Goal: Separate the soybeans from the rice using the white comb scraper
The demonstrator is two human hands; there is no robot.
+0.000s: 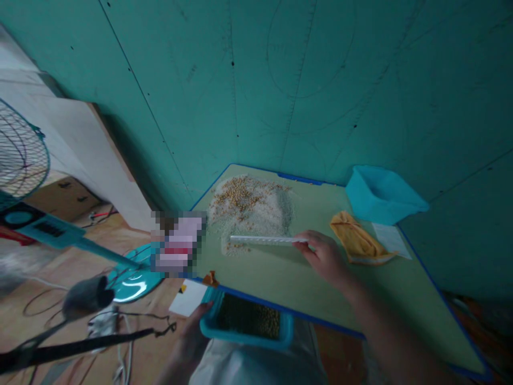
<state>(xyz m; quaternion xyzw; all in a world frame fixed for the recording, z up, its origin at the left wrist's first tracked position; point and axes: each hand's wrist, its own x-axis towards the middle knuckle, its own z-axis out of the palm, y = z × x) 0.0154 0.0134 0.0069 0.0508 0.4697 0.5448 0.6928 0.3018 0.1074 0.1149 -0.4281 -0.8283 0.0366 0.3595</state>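
Note:
A thin whitish ruler (pixel 260 239) is gripped at its right end by my right hand (pixel 324 256). It lies across the near side of a pile of pale grains (pixel 274 211), with yellow-tan beans (pixel 239 195) heaped on top. A small patch of grains and beans (pixel 236 249) sits on my side of the ruler. At the table's front edge my left hand (pixel 196 326) holds the left rim of a blue bin (pixel 250 342). Inside the bin are a dark mass and tan beans (pixel 268 321), too dim to make out well.
The pale table (pixel 296 289) has blue edging. A turquoise bin (pixel 380 198), a yellow cloth (pixel 360 240) and a white paper (pixel 390 240) are at its right. A pixelated pinkish item (pixel 180 243) is at the left edge. A fan (pixel 24 155) and cables stand left; a green wall (pixel 256 96) rises behind.

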